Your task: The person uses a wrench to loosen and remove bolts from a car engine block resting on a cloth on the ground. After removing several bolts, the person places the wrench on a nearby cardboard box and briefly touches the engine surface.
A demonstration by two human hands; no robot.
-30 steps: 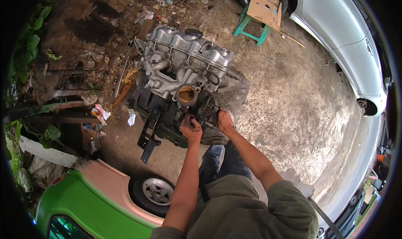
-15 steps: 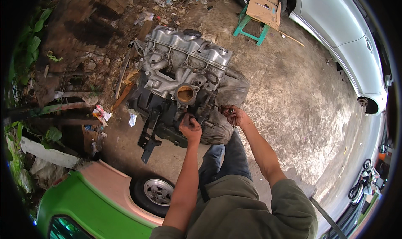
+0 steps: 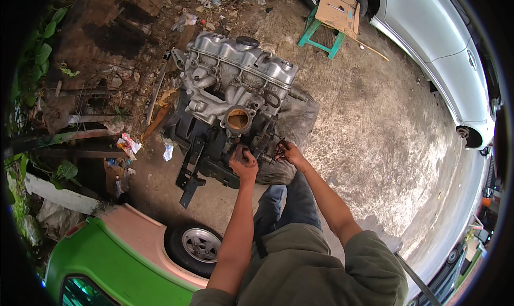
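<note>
Left hand (image 3: 244, 163) and right hand (image 3: 292, 154) curl at the engine's (image 3: 235, 96) near side; whether they pinch anything, I cannot tell.

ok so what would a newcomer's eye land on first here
The silvery engine stands out mid-picture, the left hand and right hand at its near side. Then come the green car at lower left and the silver car at upper right.

We have our left hand (image 3: 244, 163), curled and smudged dark, just below the round opening (image 3: 237, 119) of a metal engine (image 3: 231, 98), while our right hand (image 3: 292, 154) works at its lower right, fingering parts too small to make out. Beyond, we see cardboard (image 3: 337, 17) on a green stool (image 3: 337, 44) near a silver car (image 3: 428, 32).
</note>
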